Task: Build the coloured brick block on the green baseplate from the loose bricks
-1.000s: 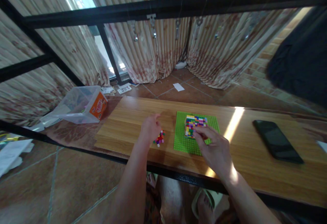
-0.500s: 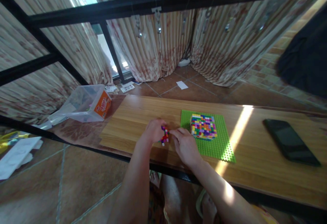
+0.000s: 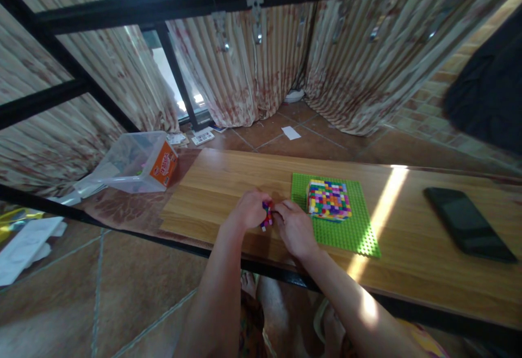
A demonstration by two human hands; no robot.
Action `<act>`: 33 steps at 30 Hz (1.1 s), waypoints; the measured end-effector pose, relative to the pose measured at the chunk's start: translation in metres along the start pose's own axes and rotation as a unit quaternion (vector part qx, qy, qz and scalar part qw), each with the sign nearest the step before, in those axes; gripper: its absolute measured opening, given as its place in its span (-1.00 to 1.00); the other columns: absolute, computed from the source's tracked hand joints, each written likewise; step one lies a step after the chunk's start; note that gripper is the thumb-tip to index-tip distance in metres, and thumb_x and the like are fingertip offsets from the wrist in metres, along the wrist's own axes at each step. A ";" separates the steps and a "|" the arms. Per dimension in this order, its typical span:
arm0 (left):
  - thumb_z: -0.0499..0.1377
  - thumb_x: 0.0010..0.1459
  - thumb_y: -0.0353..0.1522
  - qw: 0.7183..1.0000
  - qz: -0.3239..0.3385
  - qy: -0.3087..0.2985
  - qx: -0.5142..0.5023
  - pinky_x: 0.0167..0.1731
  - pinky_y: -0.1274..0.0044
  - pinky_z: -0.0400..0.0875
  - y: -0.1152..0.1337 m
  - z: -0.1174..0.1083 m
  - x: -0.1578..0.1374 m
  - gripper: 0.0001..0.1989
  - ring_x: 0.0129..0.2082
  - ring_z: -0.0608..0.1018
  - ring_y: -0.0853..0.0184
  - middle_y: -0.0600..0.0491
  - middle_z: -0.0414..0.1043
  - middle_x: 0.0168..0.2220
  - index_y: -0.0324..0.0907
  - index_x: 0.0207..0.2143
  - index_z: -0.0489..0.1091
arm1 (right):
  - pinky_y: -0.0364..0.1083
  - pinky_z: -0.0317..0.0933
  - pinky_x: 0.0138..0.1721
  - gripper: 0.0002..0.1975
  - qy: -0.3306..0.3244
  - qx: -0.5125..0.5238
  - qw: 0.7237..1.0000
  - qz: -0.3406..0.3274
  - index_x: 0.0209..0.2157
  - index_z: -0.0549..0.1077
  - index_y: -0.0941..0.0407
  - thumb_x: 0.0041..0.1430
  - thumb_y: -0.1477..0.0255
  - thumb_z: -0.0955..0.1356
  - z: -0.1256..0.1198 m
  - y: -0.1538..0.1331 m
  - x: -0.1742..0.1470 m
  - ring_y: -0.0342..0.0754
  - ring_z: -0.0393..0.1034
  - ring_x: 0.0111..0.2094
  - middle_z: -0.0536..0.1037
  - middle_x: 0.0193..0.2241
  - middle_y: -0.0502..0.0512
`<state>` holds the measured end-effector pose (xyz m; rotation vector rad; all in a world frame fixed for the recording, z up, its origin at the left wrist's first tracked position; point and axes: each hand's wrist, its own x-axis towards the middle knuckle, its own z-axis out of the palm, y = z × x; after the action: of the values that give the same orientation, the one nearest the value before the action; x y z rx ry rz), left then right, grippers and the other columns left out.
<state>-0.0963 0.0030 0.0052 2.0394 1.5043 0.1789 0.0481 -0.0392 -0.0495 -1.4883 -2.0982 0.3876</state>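
Above the wooden board, a small cluster of red, purple and pink toy bricks (image 3: pixel 267 216) sits between my two hands. My left hand (image 3: pixel 250 210) is closed on its left side, and the fingers partly cover it. My right hand (image 3: pixel 296 228) has its fingers bent and drawn together at the cluster's right edge; whatever lies between those fingertips is hidden. To the right, a multicoloured block of toy bricks (image 3: pixel 329 200) stands on a green studded baseplate (image 3: pixel 346 242). Neither hand touches the block.
A black phone (image 3: pixel 468 224) lies on the right of the wooden board (image 3: pixel 220 176). At the left stands a clear plastic box (image 3: pixel 134 165) with an orange label, a few coloured pieces inside. A dark bar (image 3: pixel 285 276) runs along the board's near edge.
The brick cluster has turned slightly and more of it is covered by my left hand. My right fingers have curled in closer to it. The whole view has shifted a little.
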 end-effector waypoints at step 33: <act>0.06 0.16 -0.51 0.973 0.168 0.157 -0.029 0.08 0.40 0.33 0.047 0.036 0.013 -0.74 -0.02 0.48 0.26 -0.05 0.48 -0.11 -0.22 -0.15 0.47 | 0.12 0.30 -0.05 -0.87 0.197 0.030 0.980 0.025 -0.35 0.60 -0.01 0.17 0.38 0.37 -0.090 0.060 -0.034 0.06 0.38 -0.11 0.52 -0.21 0.11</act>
<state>-0.0371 -0.0069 -0.0020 2.2854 1.2957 0.6992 0.1548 -0.0565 -0.0160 -1.4487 -1.7254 0.1542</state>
